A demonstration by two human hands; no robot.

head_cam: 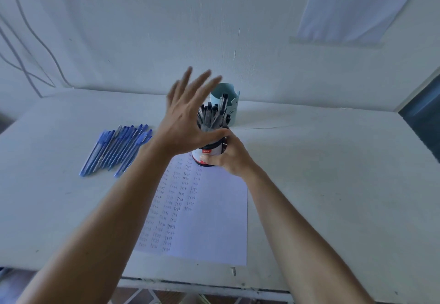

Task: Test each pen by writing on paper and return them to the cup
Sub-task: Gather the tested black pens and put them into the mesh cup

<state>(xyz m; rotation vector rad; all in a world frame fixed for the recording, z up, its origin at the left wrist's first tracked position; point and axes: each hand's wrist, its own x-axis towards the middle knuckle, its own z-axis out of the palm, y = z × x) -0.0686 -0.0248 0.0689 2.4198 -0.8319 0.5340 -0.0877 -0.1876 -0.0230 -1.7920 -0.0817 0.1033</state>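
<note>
At the far edge of the paper (214, 220), the right hand (229, 158) grips the cup (201, 154) of dark pens (212, 118). The left hand (185, 120) hovers above, fingers (188, 76) spread and released. Rows of "test" cover the paper; the blue pens (116, 149) to its left seemingly await return.

Two bare forearms (100, 220), bare L grip (188, 118) & bare R grip (229, 158).

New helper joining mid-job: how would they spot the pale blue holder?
On the white table, follow the written-on white paper sheet to its far end, where the right hand grips a dark white-labelled cup of black pens. Behind it, near the wall, stands the pale blue holder: wavy-rimmed, barely filled.
</note>
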